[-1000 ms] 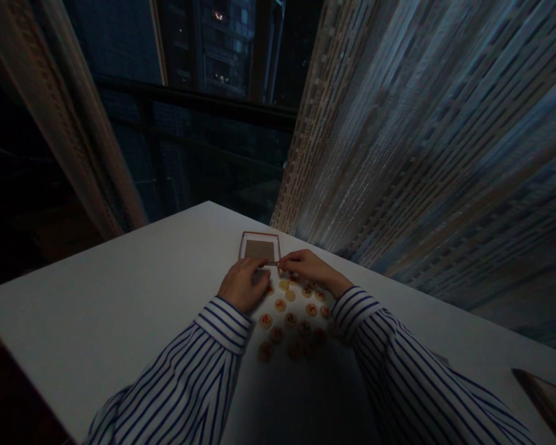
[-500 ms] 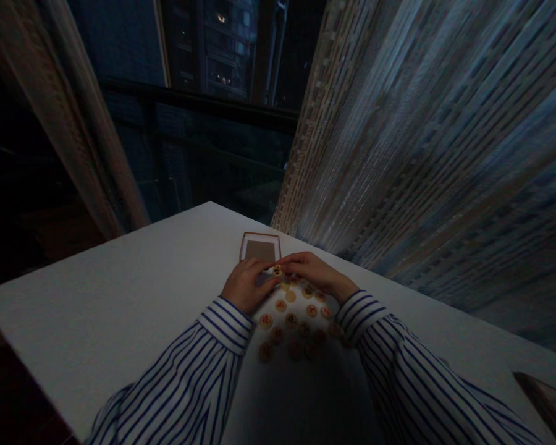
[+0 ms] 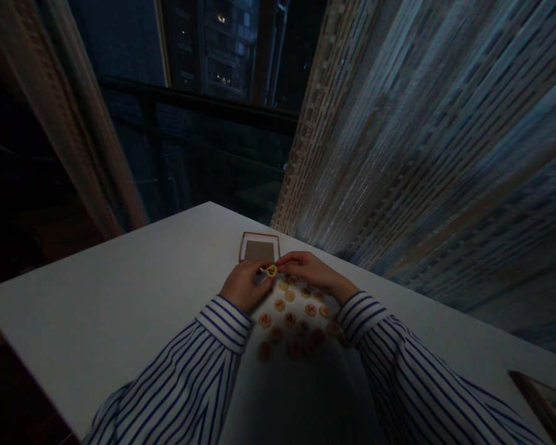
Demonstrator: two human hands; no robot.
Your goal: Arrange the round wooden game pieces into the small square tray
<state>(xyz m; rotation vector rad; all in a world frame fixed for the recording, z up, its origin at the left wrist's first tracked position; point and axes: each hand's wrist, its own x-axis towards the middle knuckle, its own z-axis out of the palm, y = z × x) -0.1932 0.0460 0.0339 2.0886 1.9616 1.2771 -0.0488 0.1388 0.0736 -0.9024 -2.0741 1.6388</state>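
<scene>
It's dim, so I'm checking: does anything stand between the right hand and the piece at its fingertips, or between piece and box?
Nothing visible between right hand and piece. The left hand partly covers the near side of the box.

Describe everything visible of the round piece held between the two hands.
The round piece is a small, pale yellow disc, its marked face turned toward the camera. The dark mark is too small to read, and the material, perhaps wood or plastic, is unclear. It is at the near side of the shallow box, with fingers of the left hand and right hand apparently touching its edge.
</scene>
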